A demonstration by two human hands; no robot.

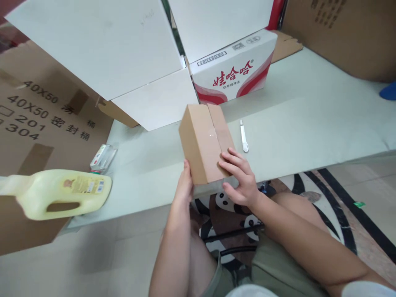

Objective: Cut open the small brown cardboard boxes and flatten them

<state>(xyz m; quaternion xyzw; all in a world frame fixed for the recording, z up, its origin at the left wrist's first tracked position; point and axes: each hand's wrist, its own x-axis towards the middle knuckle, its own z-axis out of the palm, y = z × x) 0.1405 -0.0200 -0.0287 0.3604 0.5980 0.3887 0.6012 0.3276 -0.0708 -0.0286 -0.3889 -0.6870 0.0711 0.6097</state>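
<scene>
The small cardboard box [204,142] sits at the near edge of the table [309,119], clamped between both hands, seemingly to steady it. The left hand [184,185] presses flat on its left side. The right hand [239,177] curls over the near right corner, fingers on the taped flaps (a white cutter [243,135] lies just beside).

Small brown cardboard box [206,142] at table [309,119] edge, left hand [183,185] against its near side, right hand [239,179] flat on taped flaps, white utility knife [243,135] just beside (right), yellow jug [58,193] far left, white cartons [123,62] behind.
</scene>
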